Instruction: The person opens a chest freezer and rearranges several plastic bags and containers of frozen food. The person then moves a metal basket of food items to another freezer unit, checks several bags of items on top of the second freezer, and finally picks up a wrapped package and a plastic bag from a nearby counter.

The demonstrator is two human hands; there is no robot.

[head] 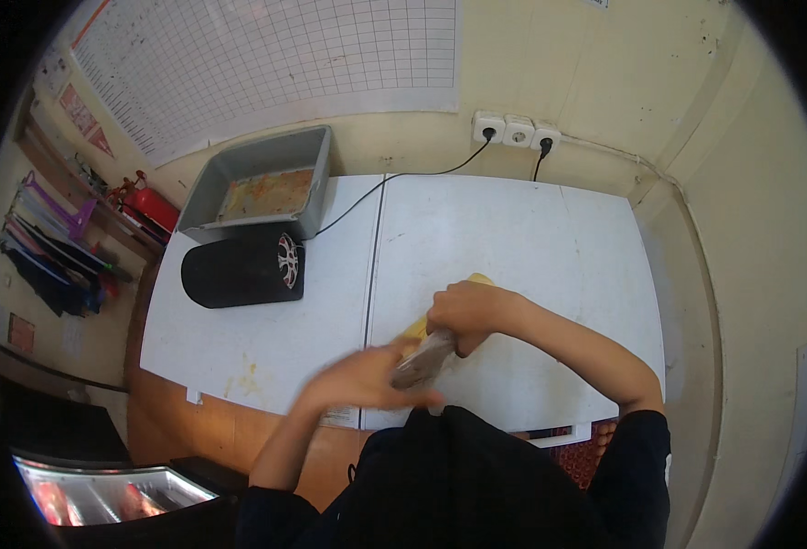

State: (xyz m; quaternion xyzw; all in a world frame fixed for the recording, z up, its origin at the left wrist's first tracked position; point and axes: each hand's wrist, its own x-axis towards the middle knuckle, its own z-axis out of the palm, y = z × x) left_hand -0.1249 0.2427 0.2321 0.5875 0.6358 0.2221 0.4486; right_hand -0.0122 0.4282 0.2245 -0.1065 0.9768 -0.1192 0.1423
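My right hand (470, 310) is closed around the top of a greyish-brown, see-through item (425, 362), which looks like a plastic bag or pouch. It slants down towards my left hand (356, 379). That hand is blurred, thumb and fingers spread on either side of the item's lower end; no firm grip shows. Behind both hands a long yellow thing (413, 331) lies slantwise on the white table (499, 226). Its far end pokes out beyond my right knuckles, and my hand hides its middle, so its kind is unclear.
A grey plastic bin (256, 147) with a stained bottom stands at the back left. In front of it sits a black speaker-like case (235, 271). A black cable (403, 173) runs from the wall sockets (516, 130) across the table. Yellow stains (244, 377) mark the left front.
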